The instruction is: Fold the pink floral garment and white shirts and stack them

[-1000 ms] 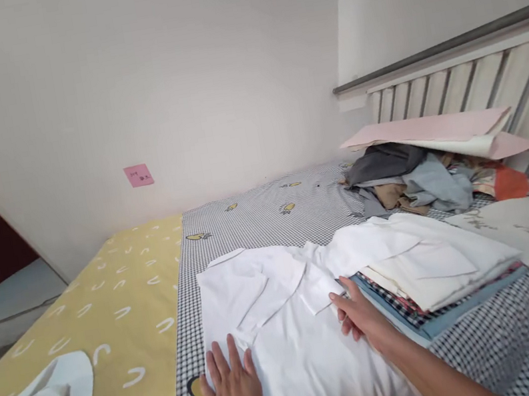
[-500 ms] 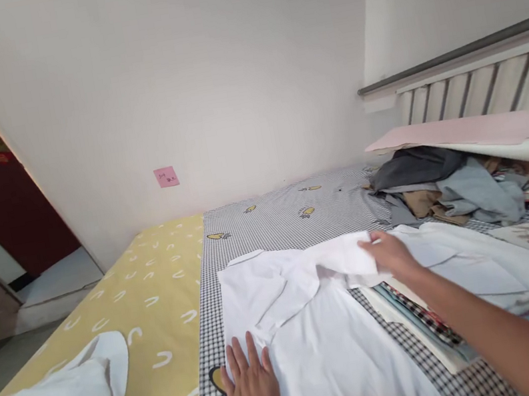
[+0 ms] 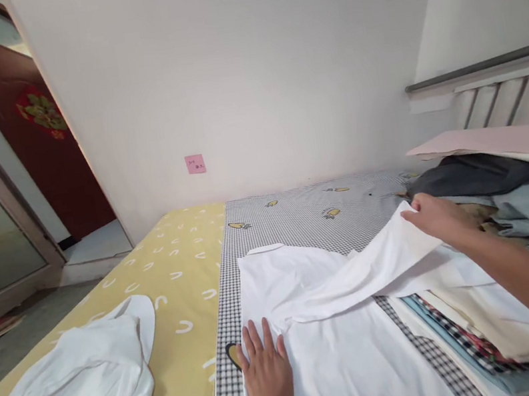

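Observation:
A white shirt (image 3: pixel 353 365) lies spread on the checked part of the bed cover, partly folded. My left hand (image 3: pixel 267 373) rests flat on its left edge, fingers stretched out. Off to the right, my right hand (image 3: pixel 437 217) pinches the end of a sleeve (image 3: pixel 381 259) and holds it raised, drawn out from the shirt. The sleeve hangs in a slanting band between the hand and the shirt's upper part. Just under my right forearm is a stack of folded clothes (image 3: pixel 470 332), partly covered by the arm.
On the yellow part of the cover (image 3: pixel 187 373) lies another crumpled white garment (image 3: pixel 82 384). A heap of dark and grey clothes (image 3: pixel 478 175) sits at the back right, under a pink sheet (image 3: pixel 502 134). Behind the bed stands a white wall (image 3: pixel 245 79) with a pink note (image 3: pixel 195 163).
My right hand has pulled the sleeve end up and to the right, stretching it out straighter. The left hand stays flat on the shirt's edge. The camera view has turned left.

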`<state>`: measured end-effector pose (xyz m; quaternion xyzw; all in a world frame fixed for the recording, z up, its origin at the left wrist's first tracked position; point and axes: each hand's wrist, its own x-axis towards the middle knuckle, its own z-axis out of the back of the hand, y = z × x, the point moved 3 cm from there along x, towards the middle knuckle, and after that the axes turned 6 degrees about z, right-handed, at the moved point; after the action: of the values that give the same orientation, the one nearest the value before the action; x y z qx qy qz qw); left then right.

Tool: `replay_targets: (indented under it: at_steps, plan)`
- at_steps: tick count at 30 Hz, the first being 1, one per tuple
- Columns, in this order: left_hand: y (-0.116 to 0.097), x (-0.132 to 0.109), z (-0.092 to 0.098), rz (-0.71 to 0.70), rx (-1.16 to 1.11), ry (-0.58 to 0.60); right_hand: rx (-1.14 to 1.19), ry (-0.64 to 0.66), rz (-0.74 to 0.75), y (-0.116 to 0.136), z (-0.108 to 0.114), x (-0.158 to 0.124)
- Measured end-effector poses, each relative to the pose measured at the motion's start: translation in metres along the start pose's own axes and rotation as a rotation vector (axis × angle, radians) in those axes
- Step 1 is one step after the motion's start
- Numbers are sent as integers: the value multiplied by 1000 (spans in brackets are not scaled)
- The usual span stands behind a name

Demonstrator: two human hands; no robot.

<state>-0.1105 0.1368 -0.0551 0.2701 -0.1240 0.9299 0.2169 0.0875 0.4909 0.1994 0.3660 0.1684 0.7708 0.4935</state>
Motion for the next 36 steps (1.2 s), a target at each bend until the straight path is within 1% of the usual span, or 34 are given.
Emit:
replay_targets:
  at_steps: [3, 5, 7, 9, 11, 12, 13, 15, 17, 19, 20, 23, 27, 31, 34, 36]
  plan:
    - [-1, -1, -1, 6, -9, 6, 161, 76, -26, 30, -17, -3]
    - [-1, -1, -2, 9, -9, 5, 281, 120, -3, 61, -33, -8]
    - [-1, -2, -3, 11, -9, 2, 396, 138, 39, 100, -50, -12]
    - [-1, -2, -2, 9, -11, -2, 478, 115, 98, 145, -64, -16]
    - [0, -1, -1, 7, -19, -3, 536, 88, 184, 190, -78, -23]
    - [0, -1, 0, 8, -26, -1, 558, 94, 232, 210, -86, -28]
    - [1, -1, 1, 9, -36, 3, 577, 120, 278, 228, -94, -35]
    - [1, -1, 3, 14, -55, 8, 609, 238, 363, 254, -115, -54]
    - [0, -2, 3, 20, -61, 9, 624, 403, 424, 268, -138, -76]
    - [-1, -2, 3, 22, -63, 5, 617, 541, 456, 269, -158, -96]
    - [-1, -2, 4, 25, -71, 3, 606, 585, 460, 266, -167, -104]
    - [-2, -2, 6, 44, -115, 16, 542, 635, 438, 249, -185, -115]
    - [-1, -1, 10, 50, -150, 37, 384, 617, 388, 212, -202, -115]
    - [-1, -2, 9, 33, -153, 11, 173, 599, 391, 162, -217, -113]
    - [-1, -4, 6, 35, -151, -12, 20, 563, 381, 128, -222, -110]
    - [-1, -4, 4, 37, -148, -4, -54, 506, 378, 116, -221, -109]
